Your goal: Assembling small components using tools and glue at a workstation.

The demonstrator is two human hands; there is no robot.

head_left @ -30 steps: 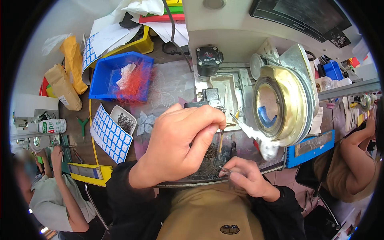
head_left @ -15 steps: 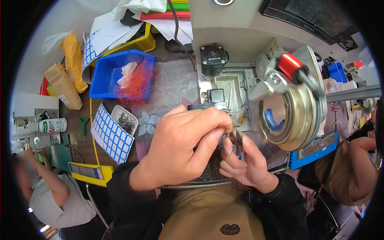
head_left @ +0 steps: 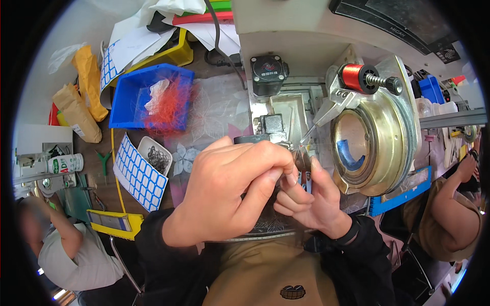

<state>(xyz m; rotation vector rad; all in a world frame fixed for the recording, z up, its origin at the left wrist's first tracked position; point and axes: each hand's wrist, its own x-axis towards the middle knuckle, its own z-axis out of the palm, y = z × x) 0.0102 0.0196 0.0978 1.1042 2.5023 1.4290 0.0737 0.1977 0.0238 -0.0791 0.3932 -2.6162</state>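
My left hand [head_left: 229,188] is closed above the front of the bench, its thumb and index finger pressed together. Whatever that pinch holds is hidden by the fingers. Close against it, my right hand [head_left: 319,201] grips a small dark metal piece [head_left: 303,162] between thumb and fingers; its exact kind cannot be made out. The fingertips of both hands nearly meet. Just beyond them is a winding machine with a brass-coloured ring [head_left: 375,148], a spool of red wire [head_left: 353,76] and a thin metal guide [head_left: 322,115] pointing toward my fingers.
A blue bin [head_left: 125,104] with tangled red wire stands at the left. Nearer me are a white dish [head_left: 164,149] of small dark metal parts and a blue-and-white label sheet [head_left: 138,176]. A black motor block [head_left: 269,75] sits behind my hands. Other people work on both sides.
The red spool, blurred before, now shows sharply and has shifted left and slightly up with its guide. Both hands stay together, with only a slight shift.
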